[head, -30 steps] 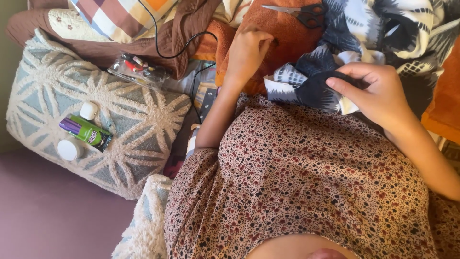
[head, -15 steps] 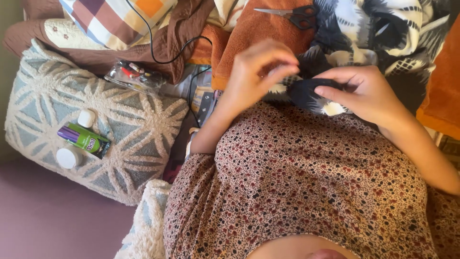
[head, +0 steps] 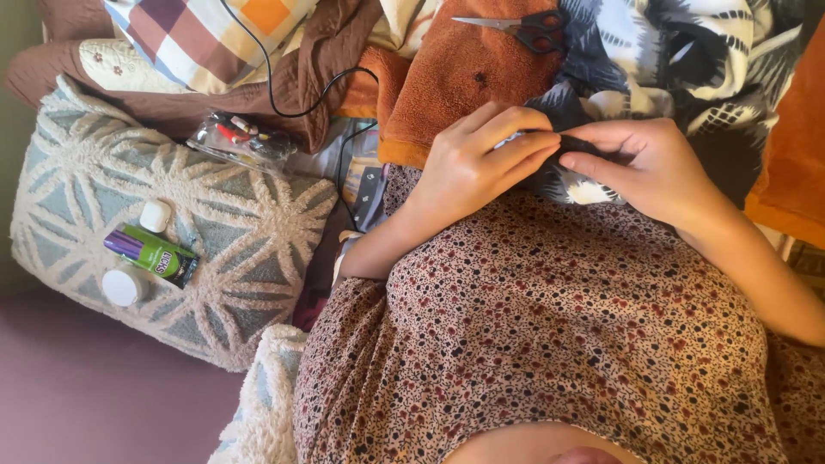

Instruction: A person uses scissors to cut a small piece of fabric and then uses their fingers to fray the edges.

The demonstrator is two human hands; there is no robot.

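Observation:
My left hand (head: 478,163) and my right hand (head: 646,165) meet fingertip to fingertip over a dark blue and white patterned fabric (head: 687,60). Both pinch a fold of that fabric between thumb and fingers, just above my lap, which is covered by a floral dress (head: 559,326). Black-handled scissors (head: 520,28) lie on an orange towel (head: 464,77) beyond my left hand.
A tufted grey and white cushion (head: 232,249) at the left carries a green and purple tube (head: 150,252), a small white case (head: 155,216) and a round white lid (head: 123,285). A clear bag of small items (head: 241,137) and a black cable (head: 284,94) lie near a checked blanket (head: 215,43).
My left hand has come off the orange towel and moved right to meet my right hand on the patterned fabric. The view has shifted slightly.

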